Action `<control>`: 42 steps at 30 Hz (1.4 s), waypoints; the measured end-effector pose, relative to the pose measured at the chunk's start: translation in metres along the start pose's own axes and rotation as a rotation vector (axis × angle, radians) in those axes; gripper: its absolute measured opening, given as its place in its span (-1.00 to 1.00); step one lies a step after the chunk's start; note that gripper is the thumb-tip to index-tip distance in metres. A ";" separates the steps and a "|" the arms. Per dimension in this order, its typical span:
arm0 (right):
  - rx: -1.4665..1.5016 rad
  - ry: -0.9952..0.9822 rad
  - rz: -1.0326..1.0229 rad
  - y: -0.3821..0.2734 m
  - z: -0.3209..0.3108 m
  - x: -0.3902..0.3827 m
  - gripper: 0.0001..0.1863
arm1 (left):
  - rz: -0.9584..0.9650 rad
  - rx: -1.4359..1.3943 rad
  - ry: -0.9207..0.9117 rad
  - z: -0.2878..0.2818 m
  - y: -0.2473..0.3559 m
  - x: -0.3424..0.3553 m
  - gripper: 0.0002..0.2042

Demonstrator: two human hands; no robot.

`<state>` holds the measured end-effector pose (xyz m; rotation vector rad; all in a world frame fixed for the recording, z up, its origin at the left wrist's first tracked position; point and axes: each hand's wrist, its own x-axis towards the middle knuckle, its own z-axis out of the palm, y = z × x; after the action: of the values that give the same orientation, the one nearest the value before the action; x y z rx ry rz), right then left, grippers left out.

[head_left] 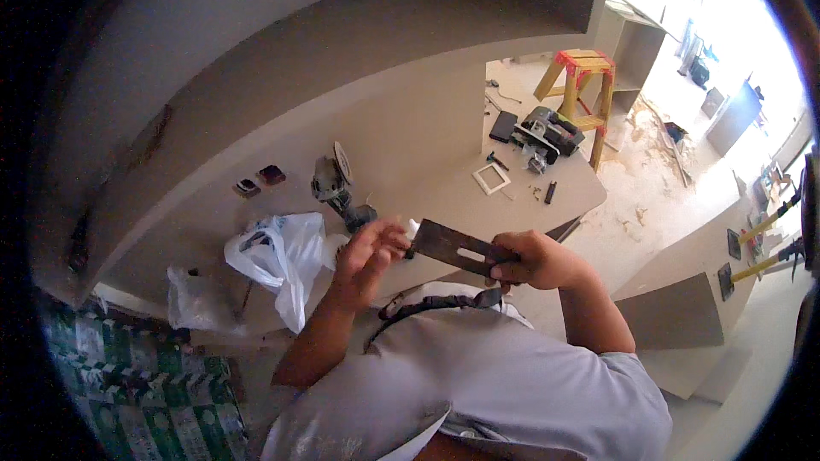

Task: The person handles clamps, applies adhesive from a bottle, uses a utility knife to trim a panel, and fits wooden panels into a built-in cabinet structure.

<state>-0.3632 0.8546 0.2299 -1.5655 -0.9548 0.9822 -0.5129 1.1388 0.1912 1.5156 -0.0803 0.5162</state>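
Dull dark metal blade (457, 249), glossy white plastic bag (282, 260), matt countertop (410, 162).

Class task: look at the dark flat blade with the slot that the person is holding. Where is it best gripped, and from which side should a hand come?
Probably at the right end of the dark flat blade, coming from the right, as the right hand does now. The blade lies roughly level and the slot sits mid-length, so fingers pinch the flat faces behind it. The left hand is at the other end, which may be the working edge.

Right grip (530, 260) closed, left (369, 249) open-fingered
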 end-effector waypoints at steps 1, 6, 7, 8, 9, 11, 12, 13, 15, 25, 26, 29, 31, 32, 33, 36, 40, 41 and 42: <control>-0.030 -0.019 -0.019 0.002 -0.003 0.004 -0.84 | -0.074 -0.073 0.000 0.015 -0.002 0.010 -0.60; -0.180 -0.034 -0.037 0.024 -0.023 0.022 -0.83 | -0.329 0.062 -0.021 0.047 -0.025 0.032 -0.55; -0.080 -0.035 0.032 0.031 -0.026 0.024 -0.81 | -0.373 0.058 0.027 0.049 -0.031 0.035 -0.55; -0.091 -0.019 0.051 0.039 -0.032 0.026 -0.80 | -0.467 0.054 0.099 0.052 -0.038 0.039 -0.55; -0.097 -0.014 0.058 0.048 -0.037 0.028 -0.79 | -0.529 0.094 0.239 0.058 -0.047 0.043 -0.57; 0.011 -0.005 0.130 0.068 -0.044 0.032 -0.76 | -0.492 -0.003 0.291 0.068 -0.061 0.049 -0.58; 0.033 0.031 0.102 0.078 -0.048 0.034 -0.76 | -0.500 -0.048 0.329 0.073 -0.066 0.052 -0.59; 0.069 0.058 0.085 0.087 -0.052 0.036 -0.76 | -0.517 -0.054 0.301 0.075 -0.071 0.055 -0.59; 0.215 0.112 0.072 0.106 -0.061 0.042 -0.76 | -0.619 -0.113 0.317 0.079 -0.081 0.056 -0.60; 0.552 0.253 0.331 0.185 -0.129 0.141 -0.73 | -0.877 0.027 0.328 0.075 -0.166 -0.020 -0.73; 0.550 0.242 0.354 0.190 -0.132 0.153 -0.73 | -0.886 0.034 0.363 0.075 -0.171 -0.029 -0.74; 0.603 0.203 0.365 0.204 -0.130 0.184 -0.73 | -0.888 0.223 0.276 0.078 -0.185 -0.043 -0.77; 0.732 0.228 0.362 0.208 -0.128 0.199 -0.73 | -0.935 0.471 0.176 0.082 -0.192 -0.051 -0.78; 0.754 0.213 0.347 0.209 -0.127 0.205 -0.73 | -0.980 0.495 0.159 0.082 -0.195 -0.054 -0.78; 0.761 0.208 0.376 0.209 -0.127 0.210 -0.74 | -0.943 0.413 0.220 0.088 -0.199 -0.062 -0.77; 0.817 0.195 0.418 0.208 -0.124 0.222 -0.73 | -0.849 0.060 0.381 0.096 -0.208 -0.076 -0.74; 0.879 0.189 0.425 0.206 -0.121 0.233 -0.71 | -0.889 0.101 0.418 0.109 -0.201 -0.079 -0.74; 0.855 0.206 0.401 0.207 -0.120 0.236 -0.71 | -0.924 0.124 0.445 0.113 -0.196 -0.075 -0.74; 0.833 0.221 0.378 0.208 -0.120 0.238 -0.71 | -0.923 0.117 0.456 0.117 -0.191 -0.069 -0.74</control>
<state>-0.1463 0.9985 0.0139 -1.1020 -0.0382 1.2235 -0.4724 1.0129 -0.0023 1.3368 0.9735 0.1000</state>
